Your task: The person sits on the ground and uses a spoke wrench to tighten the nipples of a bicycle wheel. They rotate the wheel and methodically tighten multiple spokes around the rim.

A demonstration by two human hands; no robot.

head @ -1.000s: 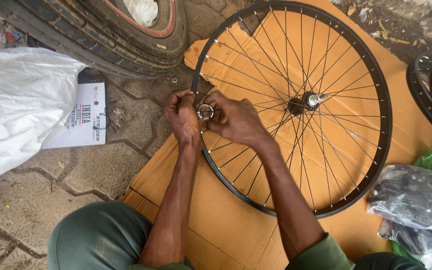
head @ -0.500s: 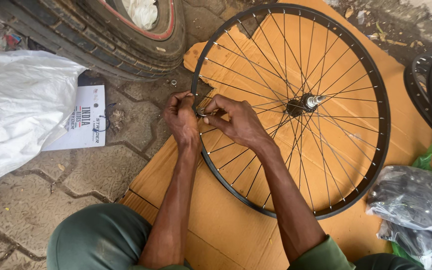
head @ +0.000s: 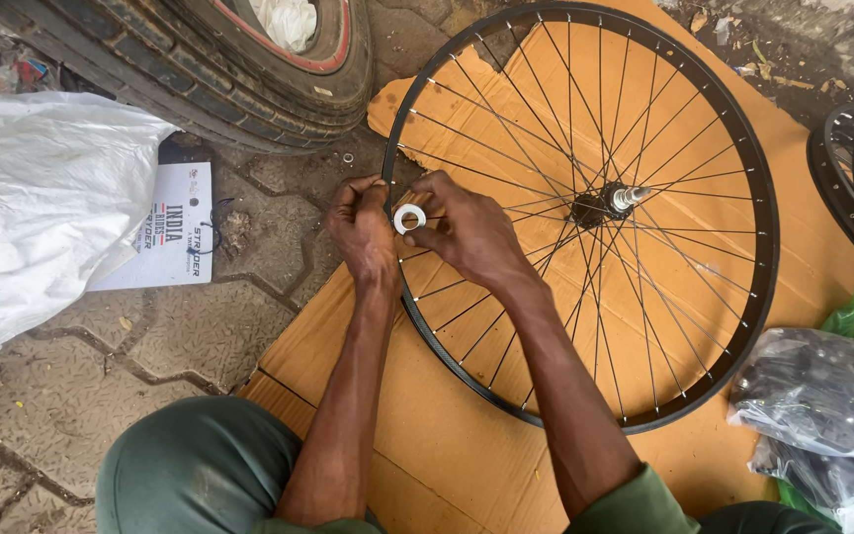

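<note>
Head view: both hands meet over the left edge of the wheel (head: 733, 148), which lies flat on cardboard (head: 427, 435). The right hand (head: 462, 229) pinches a small white ring (head: 408, 219) between thumb and fingers, and the left hand (head: 363, 225) is curled shut, its fingertips touching the same ring from the other side. The ring sits just above the rim, well apart from the hub (head: 605, 205) and its axle at the wheel's centre. To my eye the step in hand is readying this small part with both hands, perhaps seating or turning something in it; what the left fingertips hold, if anything, is hidden. The next move likely calls for a steady pinch and careful alignment. A tyre (head: 249, 79) lies beyond, a white sack (head: 42, 198) to the left
</note>
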